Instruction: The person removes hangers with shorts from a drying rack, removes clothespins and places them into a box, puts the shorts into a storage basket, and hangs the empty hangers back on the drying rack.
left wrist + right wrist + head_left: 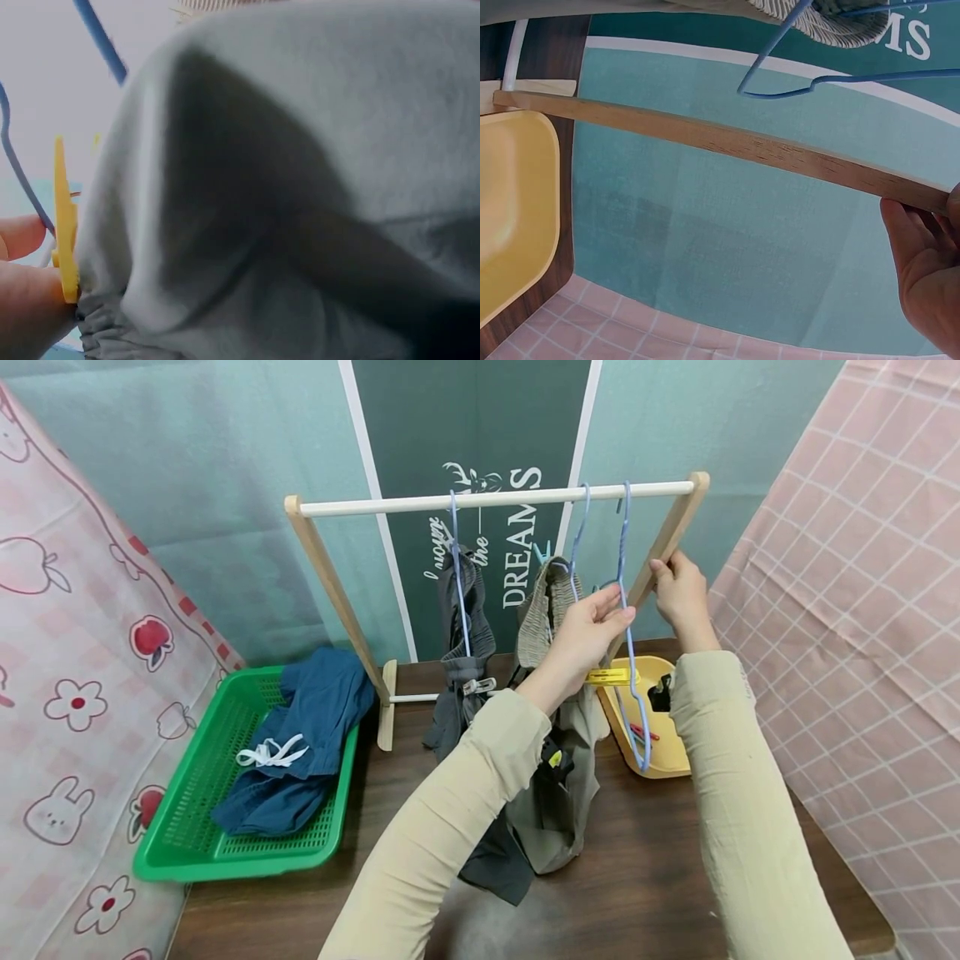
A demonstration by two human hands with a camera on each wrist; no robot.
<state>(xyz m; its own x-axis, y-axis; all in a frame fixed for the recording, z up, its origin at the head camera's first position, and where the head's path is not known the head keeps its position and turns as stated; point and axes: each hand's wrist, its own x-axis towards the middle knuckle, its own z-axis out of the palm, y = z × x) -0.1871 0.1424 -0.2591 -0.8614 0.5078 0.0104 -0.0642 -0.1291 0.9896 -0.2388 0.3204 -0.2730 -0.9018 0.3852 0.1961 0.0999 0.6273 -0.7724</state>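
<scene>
My left hand [573, 643] pinches the rightmost blue wire hanger [622, 539] between thumb and fingers, below its hook, which sits on the rack's white rail. My right hand [682, 597] grips the right wooden post of the clothes rack [663, 539]; in the right wrist view its fingers lie against that post's edge. Beside my left hand, grey-green pants [566, 793] with an elastic waist hang from another blue hanger [577, 539]. A yellow clothespin [66, 225] is at their waistband, close to my left fingers. Dark grey pants [453, 693] hang farther left on a blue hanger [460, 585].
On the left stands a green basket [168, 814] holding folded blue shorts [300, 760] with a white drawstring. A yellow tray [678, 760] with clips sits behind the right forearm. Curtains and a printed backdrop [225, 527] enclose the brown table [637, 893].
</scene>
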